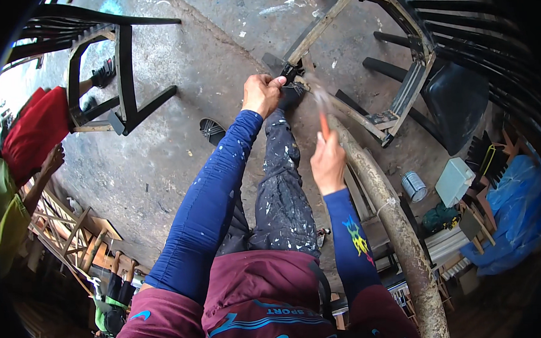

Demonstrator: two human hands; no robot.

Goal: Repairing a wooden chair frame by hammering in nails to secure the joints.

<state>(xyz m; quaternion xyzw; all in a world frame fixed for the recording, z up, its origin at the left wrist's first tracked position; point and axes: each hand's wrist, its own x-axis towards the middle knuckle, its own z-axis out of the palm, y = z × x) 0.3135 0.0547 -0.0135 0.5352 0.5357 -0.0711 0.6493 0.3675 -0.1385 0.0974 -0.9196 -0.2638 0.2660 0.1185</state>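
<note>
My left hand [262,96] is closed at the corner of a dark wooden chair frame [330,24], its thumb pressed on the black end of the wood. My right hand [329,164] grips a hammer [324,124] by its orange handle. Motion smears the hammer's head, which is close to the same corner, right of my left hand. The chair frame lies tipped on the floor, with bare pale wood along its seat rails and black slats at the right. My foot in a dark shoe [292,95] is right under that corner.
A rusty pole [387,206] runs along my right side. Beyond it are a metal can [414,186], a pale box [455,181] and blue plastic sheeting [517,211]. Another dark chair frame [126,78] lies at the left, beside a person in red shorts [36,132]. Another person [113,302] is at lower left.
</note>
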